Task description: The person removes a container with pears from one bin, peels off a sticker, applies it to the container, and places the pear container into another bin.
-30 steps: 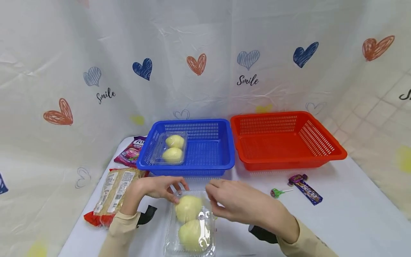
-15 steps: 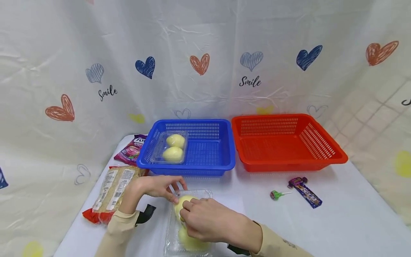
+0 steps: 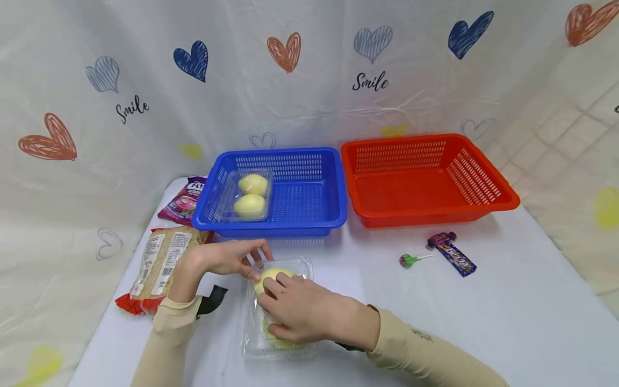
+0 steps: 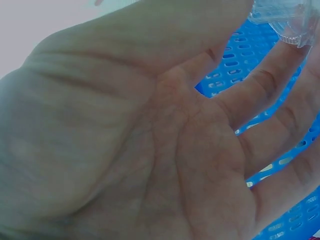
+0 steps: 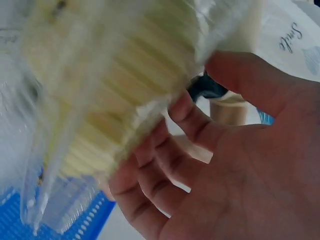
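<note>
Head cam sits farthest back, pointing forward and down over the worktop (image 3: 508,312), so it gets the whole layout. Left wrist cam is super close, mostly filled by the left grip (image 4: 180,140), blue basket (image 3: 302,201) behind. Right wrist cam's equally tight, angled across the right grip (image 5: 215,170) at a clear pack (image 3: 253,346). All three views catch the blue basket.

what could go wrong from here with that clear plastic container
The right hand hides part of the clear container on the table, so a loose edge could go unnoticed. That hand is also right over the yellow pieces, so pressing hard might dent them. The left hand is near the far left corner, so a push elsewhere could turn or slide the container.
</note>
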A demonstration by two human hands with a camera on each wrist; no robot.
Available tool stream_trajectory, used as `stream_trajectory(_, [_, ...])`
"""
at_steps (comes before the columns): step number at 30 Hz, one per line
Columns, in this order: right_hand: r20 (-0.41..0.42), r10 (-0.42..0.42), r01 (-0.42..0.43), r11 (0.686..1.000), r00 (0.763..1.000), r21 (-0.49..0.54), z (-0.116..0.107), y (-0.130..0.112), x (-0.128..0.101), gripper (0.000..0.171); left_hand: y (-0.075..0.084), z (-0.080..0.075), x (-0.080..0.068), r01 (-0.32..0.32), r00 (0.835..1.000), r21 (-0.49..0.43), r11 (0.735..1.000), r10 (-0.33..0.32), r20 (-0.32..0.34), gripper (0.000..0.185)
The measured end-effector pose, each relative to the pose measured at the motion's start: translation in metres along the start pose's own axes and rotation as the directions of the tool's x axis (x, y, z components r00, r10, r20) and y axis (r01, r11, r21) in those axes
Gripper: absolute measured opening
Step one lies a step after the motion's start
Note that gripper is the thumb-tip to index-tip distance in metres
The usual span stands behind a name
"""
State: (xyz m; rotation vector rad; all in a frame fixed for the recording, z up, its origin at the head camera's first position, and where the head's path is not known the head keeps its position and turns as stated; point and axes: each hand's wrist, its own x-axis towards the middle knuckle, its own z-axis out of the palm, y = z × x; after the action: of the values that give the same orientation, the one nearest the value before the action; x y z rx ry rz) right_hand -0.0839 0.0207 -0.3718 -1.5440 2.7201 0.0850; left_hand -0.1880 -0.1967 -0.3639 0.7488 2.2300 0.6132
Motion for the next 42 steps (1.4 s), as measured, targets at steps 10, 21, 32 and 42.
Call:
stream_trajectory(10, [-0.051,-0.182,0.176,0.979,0.982,-0.099,0.016,-0.02,0.002,0.024,-0.003,0.009,0.0,0.008,1.0,-0.04,0.999,-0.007,0.011,0.036])
stream_trajectory(21, [-0.082,-0.185,0.197,0.966,0.979,0.17,0.014,-0.019,0.004,0.01,-0.004,0.013,0.002,0.014,1.0,-0.013,1.0,-0.013,0.026,0.035])
stream_trajectory(32, [-0.172,-0.067,0.029,0.977,0.983,-0.212,0.017,-0.019,0.008,0.011,-0.002,0.002,0.003,0.011,1.0,0.001,1.0,-0.011,0.01,0.036])
stream_trajectory(42, [0.02,-0.19,0.189,0.98,0.982,0.057,0.006,-0.011,0.002,0.011,-0.006,0.001,0.002,0.003,1.0,-0.029,1.0,-0.003,0.009,0.037])
